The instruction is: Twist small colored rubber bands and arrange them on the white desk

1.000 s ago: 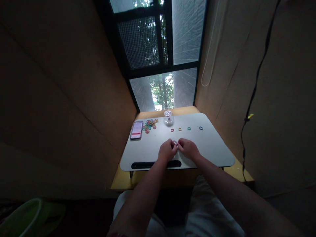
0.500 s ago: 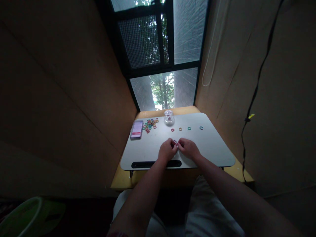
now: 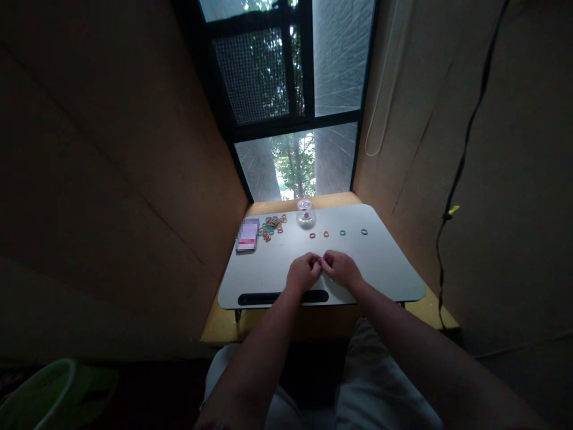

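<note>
My left hand (image 3: 303, 272) and my right hand (image 3: 340, 268) meet over the front middle of the white lap table (image 3: 264, 275). Both are closed in a pinch, fingertips together around a small pinkish-red band (image 3: 320, 261), mostly hidden by the fingers. Beyond them lies a spaced row of small elastic bands: a red band (image 3: 312, 236), an orange band (image 3: 326, 234), a green band (image 3: 342, 233) and a dark blue band (image 3: 364, 232). A loose pile of mixed coloured bands (image 3: 273, 224) sits at the back left.
Behind the row stands a clear lidded jar (image 3: 306, 216). A phone (image 3: 248, 235) with a blurred screen lies at the left edge. Along the front runs a black slot (image 3: 264, 298). Walls flank the table, with a window (image 3: 295, 161) behind and a black cable (image 3: 465, 149) hanging right.
My fingertips have drawn closer together, and the band between them is now more covered. The row, pile, jar and phone lie as before; the view has shifted very slightly.
</note>
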A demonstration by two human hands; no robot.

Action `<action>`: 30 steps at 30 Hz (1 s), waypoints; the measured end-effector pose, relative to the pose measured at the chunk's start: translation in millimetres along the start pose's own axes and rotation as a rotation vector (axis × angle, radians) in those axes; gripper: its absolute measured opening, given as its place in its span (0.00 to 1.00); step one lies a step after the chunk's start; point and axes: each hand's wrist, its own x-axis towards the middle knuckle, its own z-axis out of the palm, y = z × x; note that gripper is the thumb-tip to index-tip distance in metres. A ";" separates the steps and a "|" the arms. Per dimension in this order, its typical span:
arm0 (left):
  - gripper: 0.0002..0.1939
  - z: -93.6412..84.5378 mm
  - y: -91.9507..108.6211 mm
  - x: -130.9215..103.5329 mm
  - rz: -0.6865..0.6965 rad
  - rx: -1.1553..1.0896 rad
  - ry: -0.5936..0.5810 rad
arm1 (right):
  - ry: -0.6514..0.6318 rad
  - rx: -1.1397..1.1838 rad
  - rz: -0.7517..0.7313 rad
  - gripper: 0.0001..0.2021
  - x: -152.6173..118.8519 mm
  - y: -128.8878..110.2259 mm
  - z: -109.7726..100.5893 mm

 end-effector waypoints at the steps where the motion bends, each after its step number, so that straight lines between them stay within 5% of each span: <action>1: 0.11 -0.3 0.3 0.1 -0.010 -0.002 -0.002 | 0.001 -0.002 0.000 0.11 0.1 -0.1 -0.1; 30: 0.13 0.9 -7.9 0.4 0.079 -0.094 -0.031 | 0.028 0.080 0.000 0.13 0.6 4.6 1.9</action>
